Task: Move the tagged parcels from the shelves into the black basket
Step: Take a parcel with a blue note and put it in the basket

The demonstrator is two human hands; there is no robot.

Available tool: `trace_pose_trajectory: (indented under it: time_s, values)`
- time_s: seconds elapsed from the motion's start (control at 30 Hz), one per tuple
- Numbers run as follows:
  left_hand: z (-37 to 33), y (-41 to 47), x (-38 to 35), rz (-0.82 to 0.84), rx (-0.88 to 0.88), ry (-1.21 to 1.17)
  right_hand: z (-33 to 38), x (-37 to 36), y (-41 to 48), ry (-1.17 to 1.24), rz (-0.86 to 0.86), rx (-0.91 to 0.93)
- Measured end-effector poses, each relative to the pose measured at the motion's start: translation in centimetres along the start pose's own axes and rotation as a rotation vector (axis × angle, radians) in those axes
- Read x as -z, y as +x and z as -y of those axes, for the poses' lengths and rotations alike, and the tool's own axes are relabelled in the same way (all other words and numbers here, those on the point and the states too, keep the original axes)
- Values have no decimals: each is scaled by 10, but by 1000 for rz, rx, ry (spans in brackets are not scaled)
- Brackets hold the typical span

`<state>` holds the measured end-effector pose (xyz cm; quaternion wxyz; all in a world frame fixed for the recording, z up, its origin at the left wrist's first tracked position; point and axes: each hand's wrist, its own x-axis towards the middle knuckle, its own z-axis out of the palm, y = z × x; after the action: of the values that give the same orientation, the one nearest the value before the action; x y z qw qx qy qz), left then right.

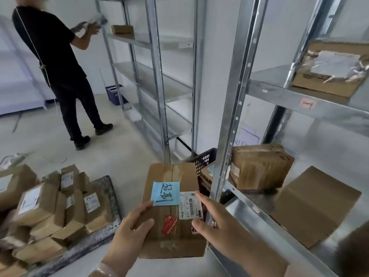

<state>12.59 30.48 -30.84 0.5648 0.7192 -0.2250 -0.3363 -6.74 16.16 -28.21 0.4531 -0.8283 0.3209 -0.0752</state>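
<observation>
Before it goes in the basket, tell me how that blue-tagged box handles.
Probably stiff: the blue-tagged box shows square edges. Likely light, as the left hand grips it at one edge. Its glossy tape may feel slippery.

A person [54,62] in black clothes stands at 11 o'clock, back turned, holding a pale packet [93,22] at chest height. Just past that person's legs, toward 12 o'clock, a blue crate [113,93] sits on the grey floor [111,152]. At 8 o'clock a heap of brown boxes [50,206] with white labels lies on a scuffed grey tray [107,198].
</observation>
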Motion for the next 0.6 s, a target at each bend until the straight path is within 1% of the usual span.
trace_pose_trajectory:
  time_s: [0.07,0.17,0.23,0.33,0.43,0.6]
  values:
    - [1,40,3,23,-2,47,-2,-3,31,-45,-6,-36]
    - [2,104,7,74,-21,121,0,-1,79,1,-32,-133]
    - [3,148,13,133,-8,158,1,-2,111,38,-73,-203]
    - [6,216,25,234,-5,193,7,-8,154,22,-163,-297]
    - [-3,274,30,322,-10,230,15,-14,193,-14,-238,-316]
    - [0,353,14,455,-36,283,13,-12,238,28,-261,-445]
